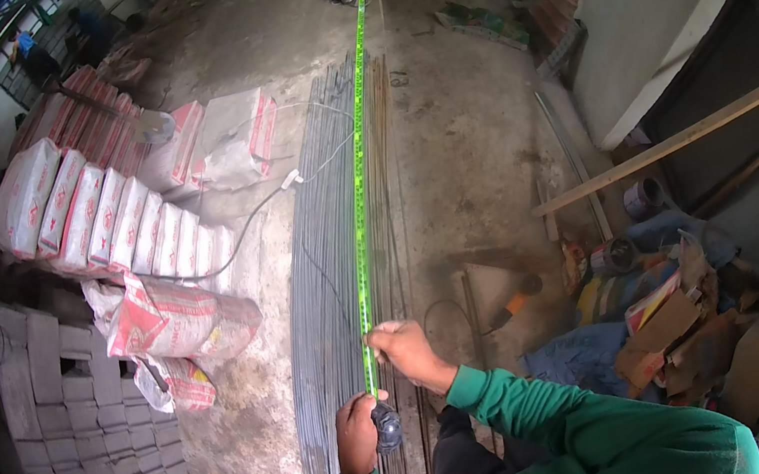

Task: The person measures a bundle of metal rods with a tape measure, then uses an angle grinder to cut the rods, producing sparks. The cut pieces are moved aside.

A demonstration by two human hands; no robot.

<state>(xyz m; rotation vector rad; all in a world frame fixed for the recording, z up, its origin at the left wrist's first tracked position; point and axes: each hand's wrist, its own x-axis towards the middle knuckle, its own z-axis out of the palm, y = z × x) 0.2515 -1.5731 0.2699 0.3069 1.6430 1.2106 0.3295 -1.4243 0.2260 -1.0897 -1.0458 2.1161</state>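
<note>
Much of the green tape measure (359, 129) stretches far along the grey rods (318, 207), its near case (388, 428) seemingly gripped by the left hand (357, 436) while the right hand (408, 354) pinches the strip (364, 301), which could whip back if that pinch slipped.

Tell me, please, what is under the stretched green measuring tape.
Under the measuring tape are long grey rods, with concrete floor farther away. The strip directly behind the tape is covered, and the rods hide whatever lies beneath them.
</note>
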